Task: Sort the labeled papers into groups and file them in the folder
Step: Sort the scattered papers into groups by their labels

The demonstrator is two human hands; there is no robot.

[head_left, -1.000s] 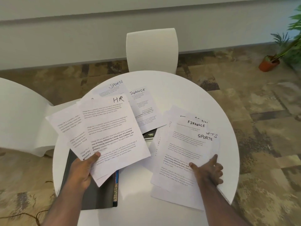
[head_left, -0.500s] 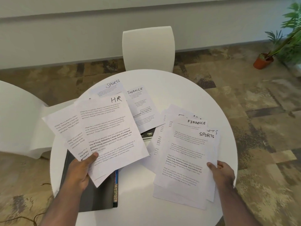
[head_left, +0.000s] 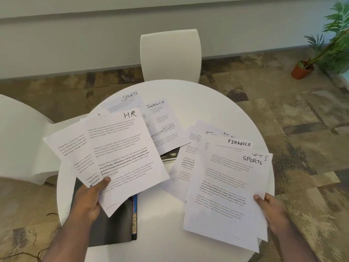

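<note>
Right hand (head_left: 272, 207) now gripping SPORTS sheet (head_left: 226, 188), left hand (head_left: 88, 199) still holding HR sheets (head_left: 120, 148)

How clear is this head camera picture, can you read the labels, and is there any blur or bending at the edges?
Head view: lighting is soft and even, without harsh glare; the handwritten HR sheet and top SPORTS sheet labels read sharply, while the small printed text is soft. Wide-angle bending curves the wall line and round table edge; the potted plant at the right edge looks smeared.
</note>
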